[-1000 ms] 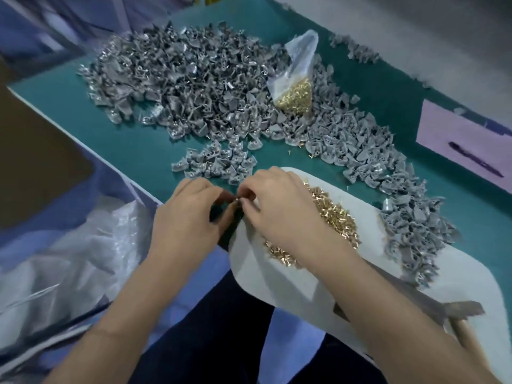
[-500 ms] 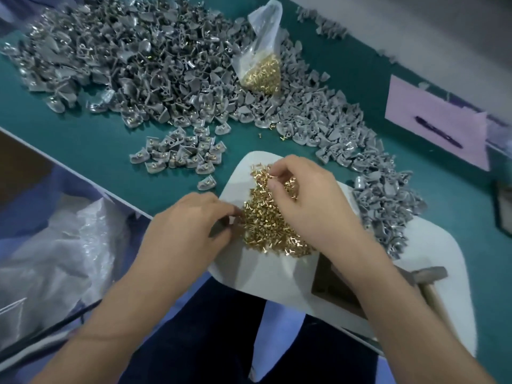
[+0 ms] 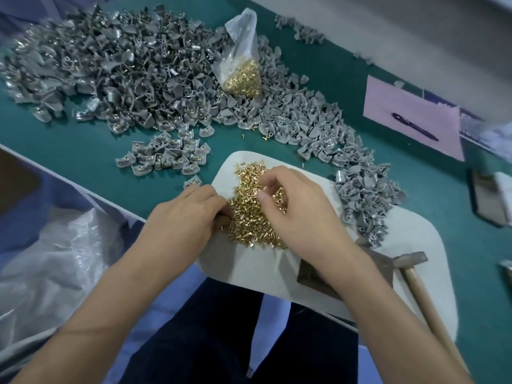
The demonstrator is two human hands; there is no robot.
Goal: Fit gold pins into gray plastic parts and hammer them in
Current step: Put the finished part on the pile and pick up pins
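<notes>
Reaching into the loose heap of small gold metal pins (image 3: pixel 250 214), the right hand (image 3: pixel 302 212) had its fingers curled down among them, thumb and forefinger pinched close together, probably on a pin, though the tips were too small to make out. The left hand (image 3: pixel 185 220) rested at the heap's left edge with its fingers bent inward and closed; whether they gripped a gray part could not be told, since the fingertips were hidden beneath the knuckles. The pins lay on a white rounded pad (image 3: pixel 266 267) that overhung the near edge of the teal table (image 3: pixel 83 151).

A broad pile of gray curved plastic parts (image 3: pixel 124 67) covered the far table, with a small separate cluster (image 3: pixel 163 156) just beyond the pad and another band (image 3: pixel 365 195) spilling onto the pad's right side. A clear plastic bag of gold pins (image 3: pixel 242 65) stood among the far pile. A wooden-handled hammer (image 3: pixel 412 275) lay at the pad's right, beside a dark square block (image 3: pixel 315 278). A pink sheet (image 3: pixel 410 106) bearing a black pen (image 3: pixel 414 130) lay at far right.
</notes>
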